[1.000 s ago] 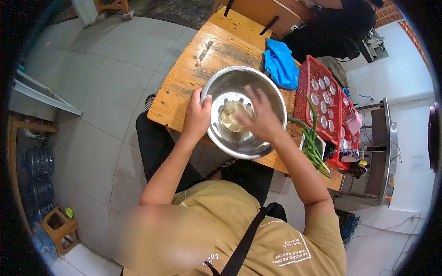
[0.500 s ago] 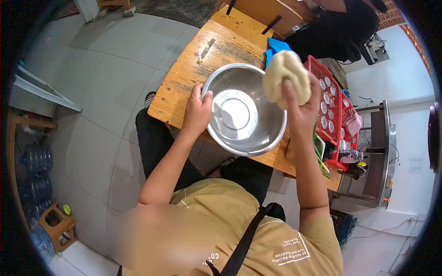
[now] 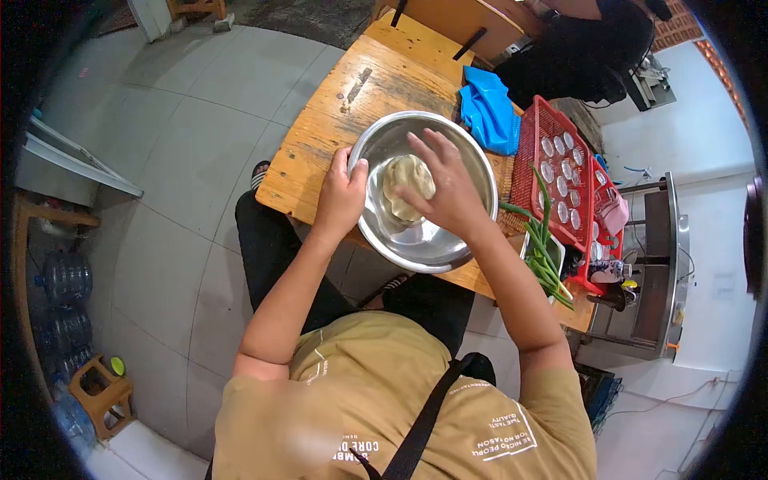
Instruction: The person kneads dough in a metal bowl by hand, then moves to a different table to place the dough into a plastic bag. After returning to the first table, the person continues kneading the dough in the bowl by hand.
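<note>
A large steel bowl [image 3: 436, 258] rests at the near edge of the wooden table [image 3: 320, 120]. Inside it, on the bottom, lies a pale lump of dough [image 3: 406, 182]. My left hand [image 3: 344, 192] grips the bowl's left rim, thumb on the inside. Over the right part of the bowl is my right hand [image 3: 448, 188], its fingers spread beside and just over the dough, holding nothing.
Behind the bowl lies a blue plastic bag [image 3: 490, 110]. To the right are red baskets [image 3: 546, 118] with several small round containers, and green onions [image 3: 544, 248] on a white tray. A person in black [image 3: 568, 60] is at the top right.
The dough has gone from my raised right hand down into the bowl. My right hand has moved left and lower, and its fingers have opened. My left hand stays on the rim.
</note>
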A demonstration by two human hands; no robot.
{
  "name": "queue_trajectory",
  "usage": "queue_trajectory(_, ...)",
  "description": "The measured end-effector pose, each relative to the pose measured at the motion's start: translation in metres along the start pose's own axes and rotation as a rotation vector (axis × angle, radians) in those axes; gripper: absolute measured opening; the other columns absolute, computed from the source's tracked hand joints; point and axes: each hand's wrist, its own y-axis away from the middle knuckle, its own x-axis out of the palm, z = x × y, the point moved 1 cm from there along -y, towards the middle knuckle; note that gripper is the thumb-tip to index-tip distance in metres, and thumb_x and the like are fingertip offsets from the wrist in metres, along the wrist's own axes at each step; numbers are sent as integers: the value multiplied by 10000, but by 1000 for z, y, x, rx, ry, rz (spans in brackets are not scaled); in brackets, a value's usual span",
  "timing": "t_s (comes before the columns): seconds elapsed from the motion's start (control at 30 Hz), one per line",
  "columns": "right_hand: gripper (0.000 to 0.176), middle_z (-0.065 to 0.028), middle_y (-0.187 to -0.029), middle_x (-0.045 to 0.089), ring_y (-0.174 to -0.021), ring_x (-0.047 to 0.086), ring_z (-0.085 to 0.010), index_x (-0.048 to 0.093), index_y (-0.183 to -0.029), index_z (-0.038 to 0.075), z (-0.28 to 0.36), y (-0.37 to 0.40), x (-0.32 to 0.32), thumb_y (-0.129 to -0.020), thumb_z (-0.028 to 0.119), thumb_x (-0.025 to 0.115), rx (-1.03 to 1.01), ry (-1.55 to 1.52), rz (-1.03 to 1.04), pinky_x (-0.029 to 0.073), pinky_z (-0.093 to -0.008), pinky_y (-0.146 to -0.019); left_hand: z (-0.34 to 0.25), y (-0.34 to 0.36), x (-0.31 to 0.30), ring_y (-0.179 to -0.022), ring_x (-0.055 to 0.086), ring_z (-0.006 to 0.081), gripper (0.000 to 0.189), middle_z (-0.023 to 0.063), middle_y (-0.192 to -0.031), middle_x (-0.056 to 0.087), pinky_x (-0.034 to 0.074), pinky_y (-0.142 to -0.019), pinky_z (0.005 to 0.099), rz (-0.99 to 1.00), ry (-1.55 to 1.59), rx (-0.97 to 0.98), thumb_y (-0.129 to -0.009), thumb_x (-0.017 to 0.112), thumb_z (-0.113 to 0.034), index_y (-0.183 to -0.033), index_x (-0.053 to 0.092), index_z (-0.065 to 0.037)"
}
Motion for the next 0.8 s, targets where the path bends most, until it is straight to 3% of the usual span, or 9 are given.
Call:
queue_trajectory(0.1, 731, -296, -1448, 494, -1209, 586, -481, 562, -1392, 101, -16, 1, 35, -778, 394, 831, -52, -1, 121, 504, -496, -1018, 4, -2, 1, -1061, 672, 349, 320, 227, -1118, 693, 503, -922, 425, -1, 6, 26, -1029, 522, -211, -1231, 572, 33)
queue_trajectory(0.17, 842, -244, -1465, 459, -1264, 538, -455, 516, -1453, 129, -22, 5, 50, -740, 409, 864, 97, -10, 433, 470, -483, -1045, 3, -2, 2, -1061, 672, 347, 319, 226, -1119, 693, 503, -921, 425, 3, 15, 5, -1029, 522, -209, -1231, 572, 32)
queue_trajectory(0.33, 573, -190, -1208, 632, -944, 682, -370, 624, -1199, 92, -5, 3, 34, -764, 380, 861, 187, 114, 440, 559, -437, -834, -7, -1, 2, -1065, 671, 361, 308, 232, -1118, 693, 501, -923, 428, 52, 44, -41, -1028, 524, -210, -1217, 576, 27)
queue_trajectory(0.4, 434, -213, -1065, 714, -900, 713, -361, 662, -1091, 74, -25, 9, 29, -800, 341, 841, 417, -291, 108, 574, -407, -777, 1, -1, 3, -1086, 659, 391, 308, 246, -1142, 681, 493, -937, 445, 38, 1, 13, -1026, 519, -209, -1226, 559, 21)
queue_trajectory(0.43, 340, -156, -902, 730, -835, 710, -260, 685, -1040, 74, -20, 3, 20, -842, 309, 833, 472, -398, -57, 561, -366, -759, 0, -1, 3, -1086, 659, 391, 308, 246, -1142, 681, 493, -937, 445, 30, 5, 7, -1026, 519, -209, -1226, 559, 21)
queue_trajectory(0.53, 360, -65, -958, 699, -842, 676, -157, 634, -1112, 40, 25, -12, -59, -901, 268, 815, 565, -611, -293, 568, -336, -763, -1, 0, 4, -1145, 617, 438, 323, 271, -1203, 644, 474, -965, 482, 50, -71, -18, -1022, 510, -200, -1265, 518, 13)
queue_trajectory(0.63, 365, -130, -1099, 638, -999, 629, -224, 600, -1173, 65, 25, -7, -79, -886, 153, 806, 376, -384, -514, 544, -421, -872, -4, 0, 4, -1155, 610, 446, 319, 281, -1206, 639, 474, -964, 483, 40, -60, -14, -1024, 511, -205, -1257, 521, 13)
queue_trajectory(0.7, 460, -164, -1199, 585, -1135, 551, -322, 566, -1221, 73, 6, 15, -55, -827, 77, 804, -22, 0, -698, 457, -482, -1003, 0, -1, 5, -1150, 612, 446, 315, 280, -1202, 641, 475, -963, 483, 35, -48, -7, -1025, 513, -207, -1252, 524, 11)
queue_trajectory(0.8, 701, -231, -1339, 530, -1259, 525, -396, 484, -1437, 78, -9, 48, -13, -816, 135, 804, 16, -32, 170, 430, -487, -1057, 4, -2, 4, -1138, 619, 443, 309, 274, -1190, 647, 477, -959, 480, 36, -46, -3, -1027, 517, -212, -1243, 528, 9)
